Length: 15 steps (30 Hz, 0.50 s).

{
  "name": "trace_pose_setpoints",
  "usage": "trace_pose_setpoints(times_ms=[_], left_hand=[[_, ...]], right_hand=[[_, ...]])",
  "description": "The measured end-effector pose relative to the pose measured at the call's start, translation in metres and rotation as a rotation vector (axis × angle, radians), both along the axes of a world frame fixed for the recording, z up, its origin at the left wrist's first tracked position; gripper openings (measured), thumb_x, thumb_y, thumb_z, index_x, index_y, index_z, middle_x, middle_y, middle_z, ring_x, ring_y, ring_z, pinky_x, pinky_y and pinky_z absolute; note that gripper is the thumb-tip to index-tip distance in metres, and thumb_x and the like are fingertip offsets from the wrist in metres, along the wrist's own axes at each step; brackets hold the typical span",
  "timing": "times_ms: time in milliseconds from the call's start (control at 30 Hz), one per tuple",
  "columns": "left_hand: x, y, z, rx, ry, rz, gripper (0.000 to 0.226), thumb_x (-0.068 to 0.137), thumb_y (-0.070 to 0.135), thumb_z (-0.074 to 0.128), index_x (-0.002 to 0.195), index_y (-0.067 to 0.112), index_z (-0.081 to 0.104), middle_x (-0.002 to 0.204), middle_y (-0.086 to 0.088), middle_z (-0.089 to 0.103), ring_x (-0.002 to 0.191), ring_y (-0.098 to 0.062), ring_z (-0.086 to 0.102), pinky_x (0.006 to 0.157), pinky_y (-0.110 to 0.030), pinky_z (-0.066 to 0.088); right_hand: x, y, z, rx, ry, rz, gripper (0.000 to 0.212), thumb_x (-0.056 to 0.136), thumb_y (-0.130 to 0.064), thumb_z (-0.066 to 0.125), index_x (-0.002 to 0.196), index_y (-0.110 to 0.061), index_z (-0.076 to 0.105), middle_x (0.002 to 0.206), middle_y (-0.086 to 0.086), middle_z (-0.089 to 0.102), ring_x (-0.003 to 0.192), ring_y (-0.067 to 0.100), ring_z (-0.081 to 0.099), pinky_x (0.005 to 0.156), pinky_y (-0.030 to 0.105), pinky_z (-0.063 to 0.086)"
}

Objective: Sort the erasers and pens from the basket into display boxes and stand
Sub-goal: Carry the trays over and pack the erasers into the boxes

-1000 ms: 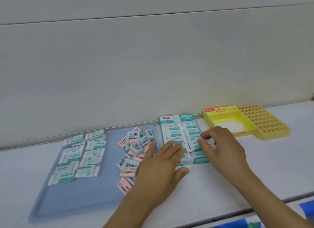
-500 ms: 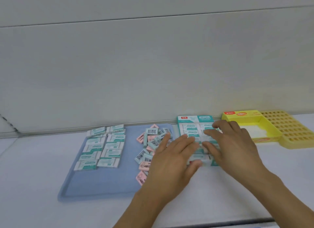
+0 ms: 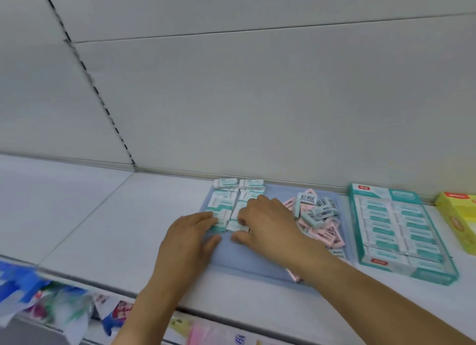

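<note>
Resting on a white shelf [image 3: 108, 216] across the lower half of the frame: one flat blue tray [image 3: 247, 259], centre.

Item 1: white-and-teal erasers [image 3: 224, 203], laid in two neat columns on the tray's left part, just left of frame centre.

Item 2: heap of loose pink and pale-teal erasers [image 3: 315, 216], barcodes showing, on the tray's right part, right of centre.

Item 3: teal display box [image 3: 401, 270], right of the tray and just beside it, filled with rows of white-and-teal erasers.

Item 4: yellow display box [image 3: 456, 216], at the right edge of the frame, cut off by the border; contents cannot be told.

Left hand [image 3: 188, 241]: fingers straight and together, tips touching the nearest eraser of the left column, thumb out to the side on the tray.

Right hand [image 3: 268, 223]: fingers curled down over the near end of the right column, thumb lying on the tray; whether an eraser is pinched beneath cannot be told.

Blurred coloured packaging [image 3: 51, 301], lower left of the frame, below the shelf edge.
</note>
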<state>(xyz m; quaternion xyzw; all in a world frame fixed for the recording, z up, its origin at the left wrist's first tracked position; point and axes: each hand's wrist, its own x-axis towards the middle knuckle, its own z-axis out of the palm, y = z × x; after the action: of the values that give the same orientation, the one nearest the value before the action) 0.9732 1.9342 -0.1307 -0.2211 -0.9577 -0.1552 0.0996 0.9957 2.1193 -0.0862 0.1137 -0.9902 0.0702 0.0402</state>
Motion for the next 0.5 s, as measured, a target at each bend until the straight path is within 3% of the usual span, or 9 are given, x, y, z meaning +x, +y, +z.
trace_pose_setpoints(times_ms=[67,133,233,333,400,500], left_hand=[[0.001,0.002,0.008,-0.023,0.038,-0.017,0.043,0.074,0.045,0.048,0.091,0.017,0.076,0.085,0.0,0.072,0.073,-0.024,0.067,0.068,-0.036,0.058],[0.001,0.003,0.014,-0.058,0.058,-0.015,0.036,0.072,0.046,0.053,0.086,0.02,0.075,0.074,0.003,0.067,0.065,-0.023,0.063,0.058,-0.037,0.054],[-0.001,0.006,0.018,-0.063,-0.006,-0.017,0.029,0.083,0.039,0.064,0.107,0.024,0.071,0.091,0.0,0.066,0.084,-0.023,0.06,0.072,-0.037,0.048],[-0.003,0.007,0.018,-0.066,-0.079,0.015,0.034,0.09,0.042,0.057,0.119,0.024,0.065,0.106,-0.001,0.063,0.096,-0.02,0.056,0.083,-0.034,0.044],[0.002,0.012,0.02,0.146,-0.115,0.081,0.029,0.092,0.036,0.06,0.115,0.02,0.066,0.1,-0.001,0.063,0.092,-0.018,0.057,0.082,-0.031,0.045],[0.01,0.023,0.028,0.753,-0.404,0.186,0.023,0.094,0.02,0.061,0.116,0.017,0.067,0.098,0.003,0.07,0.089,-0.009,0.063,0.082,-0.02,0.049]], right_hand=[[-0.002,-0.007,0.003,0.036,-0.011,-0.016,0.035,0.089,-0.043,0.058,0.107,-0.013,0.059,0.114,0.007,0.058,0.11,0.026,0.047,0.075,0.033,0.027],[-0.003,-0.012,0.006,0.037,-0.045,-0.025,0.031,0.087,-0.039,0.062,0.104,-0.013,0.057,0.113,0.009,0.06,0.107,0.028,0.051,0.071,0.03,0.026],[-0.004,-0.014,0.015,0.004,-0.123,-0.042,0.027,0.084,-0.036,0.066,0.09,-0.018,0.047,0.107,0.007,0.061,0.101,0.028,0.056,0.061,0.029,0.028],[-0.006,-0.009,0.017,-0.051,-0.192,-0.088,0.037,0.079,-0.036,0.069,0.075,-0.018,0.037,0.078,-0.004,0.049,0.081,0.026,0.051,0.051,0.029,0.024],[-0.004,-0.002,0.018,-0.122,-0.207,-0.11,0.034,0.077,-0.036,0.069,0.071,-0.017,0.041,0.07,-0.004,0.043,0.076,0.024,0.047,0.051,0.03,0.029],[0.005,0.016,0.022,-0.492,-0.196,-0.182,0.025,0.073,-0.028,0.072,0.076,-0.006,0.06,0.075,0.009,0.066,0.069,0.024,0.06,0.06,0.034,0.048]])
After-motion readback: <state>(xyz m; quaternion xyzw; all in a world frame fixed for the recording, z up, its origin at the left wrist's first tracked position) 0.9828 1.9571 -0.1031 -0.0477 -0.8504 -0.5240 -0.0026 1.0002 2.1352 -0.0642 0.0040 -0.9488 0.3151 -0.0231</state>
